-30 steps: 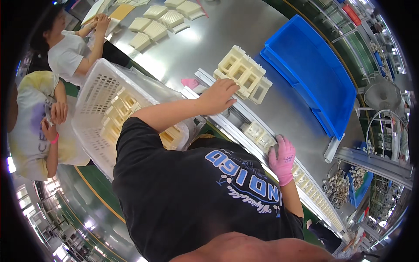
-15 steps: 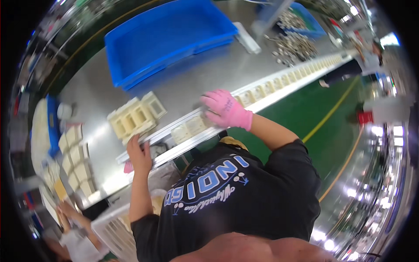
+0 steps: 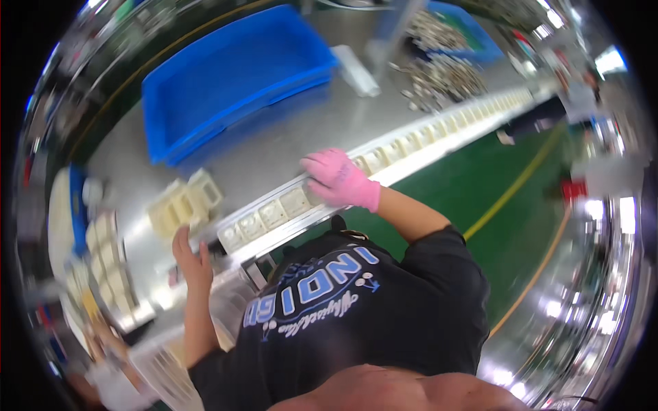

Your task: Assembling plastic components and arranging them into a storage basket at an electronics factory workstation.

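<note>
My right hand [image 3: 340, 181], in a pink glove, curls its fingers over a row of cream square plastic pieces [image 3: 272, 214] lying in a long pale rail [image 3: 480, 125]. What lies beneath the palm is hidden. Several pieces show in the rail to the left of the glove, and a long line of them runs away to the right. My bare left hand [image 3: 195, 266] has its fingers apart, near the rail's left end. Just beyond its fingertips, a cluster of cream plastic pieces with hollow compartments [image 3: 179, 207] sits on the metal table [image 3: 130, 181].
A large blue tub [image 3: 226, 75] stands at the back, with a white bar [image 3: 356, 71] beside it. Small metal parts [image 3: 442, 82] lie heaped near a blue bin [image 3: 483, 48]. Stacked cream pieces [image 3: 106, 264] are at the left. Below is a white slatted crate [image 3: 161, 363].
The cream pieces left of the glove have slid leftward along the rail, and more of them show there now. My left hand has drawn back from the compartment cluster. The whole view has shifted slightly.
</note>
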{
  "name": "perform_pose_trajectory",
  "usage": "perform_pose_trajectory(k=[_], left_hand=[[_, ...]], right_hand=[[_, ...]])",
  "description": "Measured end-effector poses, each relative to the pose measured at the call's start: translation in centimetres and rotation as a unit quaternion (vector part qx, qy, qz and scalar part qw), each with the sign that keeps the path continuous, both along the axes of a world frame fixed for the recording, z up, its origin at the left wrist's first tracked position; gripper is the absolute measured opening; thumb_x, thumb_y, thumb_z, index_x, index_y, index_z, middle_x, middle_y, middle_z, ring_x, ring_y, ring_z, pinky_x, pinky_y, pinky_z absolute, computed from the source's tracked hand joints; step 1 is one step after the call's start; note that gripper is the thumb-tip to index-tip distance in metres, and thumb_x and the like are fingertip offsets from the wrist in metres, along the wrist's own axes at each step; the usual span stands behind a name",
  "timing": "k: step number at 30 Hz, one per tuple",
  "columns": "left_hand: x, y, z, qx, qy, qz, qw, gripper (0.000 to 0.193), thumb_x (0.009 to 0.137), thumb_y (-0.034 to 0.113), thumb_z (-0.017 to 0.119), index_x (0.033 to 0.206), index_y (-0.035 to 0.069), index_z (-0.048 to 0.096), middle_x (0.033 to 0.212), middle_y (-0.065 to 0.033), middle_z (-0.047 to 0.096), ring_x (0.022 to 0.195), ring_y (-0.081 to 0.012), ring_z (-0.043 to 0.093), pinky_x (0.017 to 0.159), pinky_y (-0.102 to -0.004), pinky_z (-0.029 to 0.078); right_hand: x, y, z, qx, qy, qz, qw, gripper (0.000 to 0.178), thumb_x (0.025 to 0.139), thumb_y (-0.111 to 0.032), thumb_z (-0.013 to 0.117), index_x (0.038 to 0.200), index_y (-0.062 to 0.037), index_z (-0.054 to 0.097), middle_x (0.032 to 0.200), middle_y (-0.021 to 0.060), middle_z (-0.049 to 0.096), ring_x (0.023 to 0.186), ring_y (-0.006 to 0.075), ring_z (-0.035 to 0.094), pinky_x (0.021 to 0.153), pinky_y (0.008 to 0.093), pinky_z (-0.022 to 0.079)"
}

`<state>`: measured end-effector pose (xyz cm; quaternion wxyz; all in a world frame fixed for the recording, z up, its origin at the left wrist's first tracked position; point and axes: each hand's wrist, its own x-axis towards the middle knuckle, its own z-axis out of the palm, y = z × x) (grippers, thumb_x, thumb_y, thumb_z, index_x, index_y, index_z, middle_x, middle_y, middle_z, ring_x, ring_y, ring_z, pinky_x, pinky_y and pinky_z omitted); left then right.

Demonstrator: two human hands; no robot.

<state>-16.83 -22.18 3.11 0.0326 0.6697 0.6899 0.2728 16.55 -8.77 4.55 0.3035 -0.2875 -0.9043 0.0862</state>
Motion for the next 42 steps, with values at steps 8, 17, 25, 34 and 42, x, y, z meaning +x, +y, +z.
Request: perform_pose_trajectory(k=[8,17,25,34,42], left_hand=[[-0.6,-7.8,0.1,0.03,0.106,0.333,0.937,0.048,0.075,0.016,0.058,0.116,-0.002,0.04,0.116,-0.0218,0.042,0.109,-0.037,0.037,0.093,-0.0428,0.028],[6.7,-19.1,-2.4,-0.175,-0.06,0.496,0.848,0.047,0.078,0.03,0.053,0.112,-0.001,0.043,0.109,-0.0236,0.048,0.101,-0.0378,0.047,0.086,-0.0416,0.036],[4.2,-20.9,-3.6,-0.238,-0.172,0.404,0.866,0.03,0.077,0.026,0.052,0.102,0.008,0.05,0.082,-0.0207,0.058,0.077,-0.0369,0.056,0.069,-0.0446,0.043],[4.2,-21.4,-3.3,-0.215,-0.16,0.424,0.865,0.02,0.075,0.021,0.052,0.089,0.007,0.052,0.072,-0.0165,0.059,0.069,-0.0335,0.058,0.061,-0.0448,0.045],[3.6,-22.1,-2.4,-0.227,-0.178,0.422,0.859,0.022,0.078,0.025,0.049,0.093,0.009,0.051,0.07,-0.0161,0.058,0.067,-0.0337,0.057,0.06,-0.0446,0.044]], right_hand=[[2.2,3.3,2.1,-0.057,-0.051,0.075,0.994,0.032,0.072,-0.007,0.056,0.104,-0.0035,0.051,0.099,0.0151,0.054,0.095,0.0308,0.049,0.084,0.0382,0.037],[-9.8,1.9,4.3,-0.063,-0.047,0.352,0.933,0.029,0.072,-0.003,0.054,0.101,-0.0027,0.053,0.099,0.0138,0.055,0.092,0.0287,0.052,0.082,0.0352,0.039],[-24.7,-10.2,4.0,-0.119,-0.17,0.587,0.782,0.031,0.075,-0.015,0.053,0.102,0.0,0.05,0.096,0.018,0.055,0.091,0.0334,0.051,0.081,0.0389,0.039],[-36.9,-19.5,-4.0,0.001,-0.218,0.55,0.806,0.049,0.072,-0.025,0.054,0.116,-0.0068,0.041,0.112,0.0226,0.043,0.098,0.0384,0.046,0.086,0.0416,0.037],[-40.4,-21.0,-4.5,-0.037,-0.358,0.53,0.768,0.038,0.077,-0.029,0.047,0.109,-0.0097,0.047,0.102,0.0209,0.052,0.092,0.0339,0.054,0.079,0.0413,0.043]])
